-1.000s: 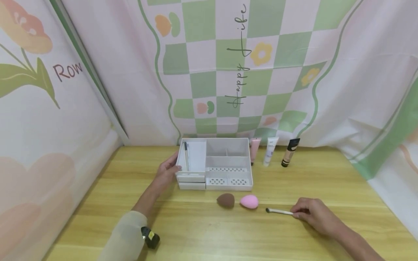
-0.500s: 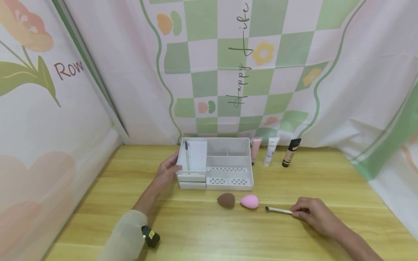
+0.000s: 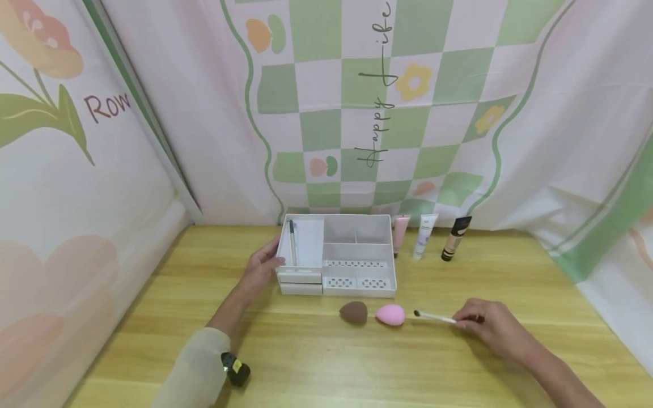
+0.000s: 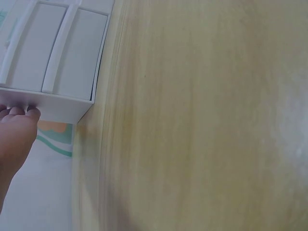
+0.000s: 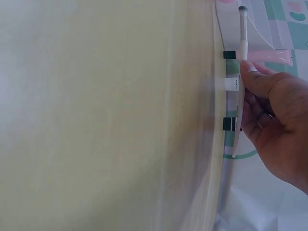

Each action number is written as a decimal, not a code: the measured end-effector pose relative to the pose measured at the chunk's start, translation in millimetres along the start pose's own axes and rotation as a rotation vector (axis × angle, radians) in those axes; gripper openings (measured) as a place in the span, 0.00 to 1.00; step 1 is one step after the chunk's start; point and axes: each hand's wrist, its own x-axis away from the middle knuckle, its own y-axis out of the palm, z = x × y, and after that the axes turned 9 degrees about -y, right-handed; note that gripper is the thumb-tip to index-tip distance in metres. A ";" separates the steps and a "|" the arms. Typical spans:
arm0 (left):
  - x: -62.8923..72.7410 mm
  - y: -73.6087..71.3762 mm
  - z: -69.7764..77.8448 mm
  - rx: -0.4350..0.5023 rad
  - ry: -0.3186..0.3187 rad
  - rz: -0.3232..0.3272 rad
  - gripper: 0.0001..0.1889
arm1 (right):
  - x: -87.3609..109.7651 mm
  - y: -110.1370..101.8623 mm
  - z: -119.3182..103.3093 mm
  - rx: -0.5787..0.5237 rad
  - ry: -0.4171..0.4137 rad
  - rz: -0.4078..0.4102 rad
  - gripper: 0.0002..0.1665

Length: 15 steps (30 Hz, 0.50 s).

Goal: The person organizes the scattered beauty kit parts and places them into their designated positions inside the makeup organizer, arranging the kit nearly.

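A white makeup organizer [image 3: 359,255] with compartments and small front drawers stands at the back of the table. My left hand [image 3: 260,266] grips its left side, thumb over the rim; in the left wrist view, the fingers [image 4: 18,111] are against the side wall. One makeup brush [image 3: 292,243] lies in the organizer's left top tray. My right hand [image 3: 490,326] pinches another makeup brush [image 3: 433,316] between thumb and fingers, its dark tip pointing left. In the right wrist view this pale-handled brush [image 5: 243,33] shows nearly whole. A brown makeup sponge [image 3: 353,313] and a pink makeup sponge [image 3: 390,315] lie in front of the organizer.
To the organizer's right stand a pink tube [image 3: 400,235], a white tube [image 3: 424,237] and a black-and-beige tube [image 3: 456,238]. A patterned curtain [image 3: 336,130] hangs behind the wooden table [image 3: 326,368]. A small black device [image 3: 236,369] is at my left sleeve.
My right hand has moved slightly away from me with the brush, which now looks lifted off the table. The left hand stays on the organizer.
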 end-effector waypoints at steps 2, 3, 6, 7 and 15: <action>0.2 0.1 0.1 -0.001 0.001 -0.001 0.36 | -2.5 -1.2 -1.3 0.002 -0.002 0.000 0.12; 0.2 0.1 0.1 -0.002 0.001 0.001 0.36 | -3.8 -1.7 -1.9 0.004 -0.009 0.003 0.12; 0.4 0.0 -0.1 -0.006 -0.002 0.004 0.36 | -8.4 -2.9 -4.0 0.010 -0.023 0.004 0.11; 0.4 -0.1 -0.2 -0.008 -0.003 0.005 0.36 | -9.9 -3.0 -4.5 0.014 -0.026 0.005 0.11; 0.5 -0.3 0.4 -0.015 0.003 -0.001 0.35 | -20.7 0.3 -6.9 0.022 -0.076 0.031 0.11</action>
